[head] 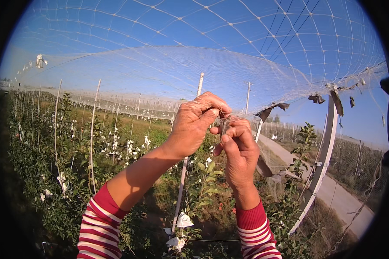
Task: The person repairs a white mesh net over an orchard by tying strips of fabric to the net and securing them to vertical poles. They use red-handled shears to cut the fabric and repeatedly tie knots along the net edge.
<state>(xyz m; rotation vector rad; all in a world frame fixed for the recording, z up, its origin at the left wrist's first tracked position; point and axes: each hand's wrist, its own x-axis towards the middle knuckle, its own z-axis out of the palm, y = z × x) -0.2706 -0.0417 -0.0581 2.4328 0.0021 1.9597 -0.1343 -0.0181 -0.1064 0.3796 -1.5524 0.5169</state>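
Note:
Fine pale netting (181, 64) stretches overhead and gathers into a bunched edge towards the right. My left hand (199, 121) pinches a gathered part of the net between thumb and fingers at the middle of the view. Just right of it and slightly lower, my right hand (240, 142) grips a thin twisted bunch of net or cord between thumb and bent fingers. The two hands nearly touch, and the fingers partly hide the bunched strands. Dark scraps of cloth or plastic (265, 113) hang on the net edge to the right of my hands.
A concrete post (325, 152) leans at the right, beside a paved track (337, 194). Slim poles (93, 136) rise from rows of leafy trees with white bags (184, 220). One pole (181, 191) stands behind my hands. Wires cross the sky at upper right.

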